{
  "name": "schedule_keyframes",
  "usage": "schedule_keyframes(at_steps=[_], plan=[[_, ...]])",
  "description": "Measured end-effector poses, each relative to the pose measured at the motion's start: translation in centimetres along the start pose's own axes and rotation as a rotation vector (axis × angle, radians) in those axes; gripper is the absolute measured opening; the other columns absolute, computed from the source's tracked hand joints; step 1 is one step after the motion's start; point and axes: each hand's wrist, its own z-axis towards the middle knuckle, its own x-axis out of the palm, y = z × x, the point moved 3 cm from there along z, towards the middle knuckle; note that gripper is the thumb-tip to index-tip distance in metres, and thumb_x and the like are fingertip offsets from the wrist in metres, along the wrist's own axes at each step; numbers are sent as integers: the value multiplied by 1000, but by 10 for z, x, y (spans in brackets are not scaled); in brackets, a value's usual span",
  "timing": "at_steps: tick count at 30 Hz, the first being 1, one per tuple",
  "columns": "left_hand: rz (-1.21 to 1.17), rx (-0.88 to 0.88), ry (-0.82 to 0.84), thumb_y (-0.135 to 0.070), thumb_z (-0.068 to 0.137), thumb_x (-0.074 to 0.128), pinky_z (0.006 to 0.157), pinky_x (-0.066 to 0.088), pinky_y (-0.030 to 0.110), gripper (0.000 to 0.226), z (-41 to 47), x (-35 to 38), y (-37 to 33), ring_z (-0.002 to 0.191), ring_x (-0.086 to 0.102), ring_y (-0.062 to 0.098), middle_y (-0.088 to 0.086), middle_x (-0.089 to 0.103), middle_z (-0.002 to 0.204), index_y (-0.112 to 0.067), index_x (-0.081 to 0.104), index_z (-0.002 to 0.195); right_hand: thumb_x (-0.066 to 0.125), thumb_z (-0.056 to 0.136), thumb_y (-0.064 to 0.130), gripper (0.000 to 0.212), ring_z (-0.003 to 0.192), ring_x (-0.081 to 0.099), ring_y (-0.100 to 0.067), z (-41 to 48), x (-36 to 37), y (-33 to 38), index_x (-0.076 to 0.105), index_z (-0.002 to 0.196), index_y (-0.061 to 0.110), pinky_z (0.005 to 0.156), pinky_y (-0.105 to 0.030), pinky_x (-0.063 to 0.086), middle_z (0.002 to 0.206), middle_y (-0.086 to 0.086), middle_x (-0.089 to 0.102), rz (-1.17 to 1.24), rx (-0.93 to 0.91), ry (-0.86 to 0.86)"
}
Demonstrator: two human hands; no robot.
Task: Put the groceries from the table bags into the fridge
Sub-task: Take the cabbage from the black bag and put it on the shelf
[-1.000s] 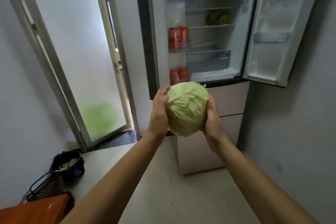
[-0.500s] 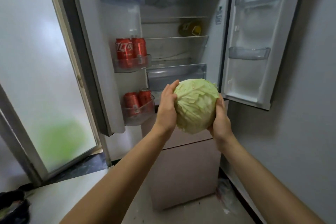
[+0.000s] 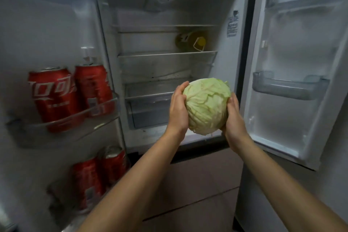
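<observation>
A pale green cabbage (image 3: 207, 105) is held up between both my hands in front of the open fridge (image 3: 165, 62). My left hand (image 3: 178, 108) cups its left side with fingers curled round it. My right hand (image 3: 234, 117) holds its right and underside. The cabbage hangs level with the clear crisper drawer (image 3: 148, 109) at the bottom of the fridge compartment, just outside its front edge.
The left door's racks hold red cola cans (image 3: 54, 98), with more red cans (image 3: 98, 177) lower down. A yellow-capped bottle (image 3: 192, 40) lies on a glass shelf (image 3: 165, 54). The right door's bins (image 3: 290, 85) hold nothing. Closed brown drawers (image 3: 203, 184) sit below.
I have stepped closer to the fridge; it now fills the view. Both hands carried the cabbage forward toward the lower compartment. The grip is unchanged.
</observation>
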Motion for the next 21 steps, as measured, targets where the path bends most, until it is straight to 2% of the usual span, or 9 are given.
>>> schedule_keyframes(at_steps=[5, 10, 13, 15, 18, 21], plan=[[8, 16, -78, -42, 85, 34, 107, 45, 48, 48, 81, 22, 46, 124, 54, 19, 1, 56, 135, -37, 62, 123, 42, 75, 81, 82, 139, 43, -18, 104, -9, -36, 24, 149, 50, 111, -55, 41, 157, 9, 36, 25, 0, 47], [50, 13, -186, -41, 90, 36, 104, 48, 49, 44, 169, 38, 75, 120, 58, 20, 2, 61, 130, -33, 64, 124, 42, 79, 77, 63, 140, 40, -16, 209, -1, -65, 31, 140, 63, 116, -51, 35, 156, 9, 36, 71, 8, 64], [54, -23, -233, -34, 98, 38, 103, 49, 48, 37, 217, 42, 84, 115, 61, 20, 3, 64, 126, -30, 66, 122, 38, 96, 61, 66, 142, 37, -17, 260, 11, -70, 20, 155, 40, 116, -39, 34, 160, 4, 31, 108, 28, 74], [69, -67, -243, -34, 97, 39, 100, 51, 47, 36, 245, 44, 86, 112, 63, 20, 3, 67, 123, -31, 67, 119, 32, 105, 49, 61, 145, 31, -16, 288, 18, -75, 11, 159, 31, 113, -31, 31, 163, 3, 24, 87, 43, 76], [57, -154, -264, -29, 98, 39, 95, 54, 43, 34, 281, 42, 94, 107, 66, 22, 6, 70, 116, -26, 69, 115, 29, 105, 51, 64, 149, 24, -18, 318, 24, -86, 3, 159, 29, 119, -36, 24, 165, 3, 18, 18, 75, 74], [79, -218, -216, -29, 97, 40, 80, 58, 36, 34, 315, 40, 106, 93, 70, 24, 6, 76, 94, -22, 72, 94, 29, 104, 54, 70, 151, 17, -22, 343, 30, -94, -4, 159, 26, 123, -40, 17, 166, 0, 13, -45, 105, 80]])
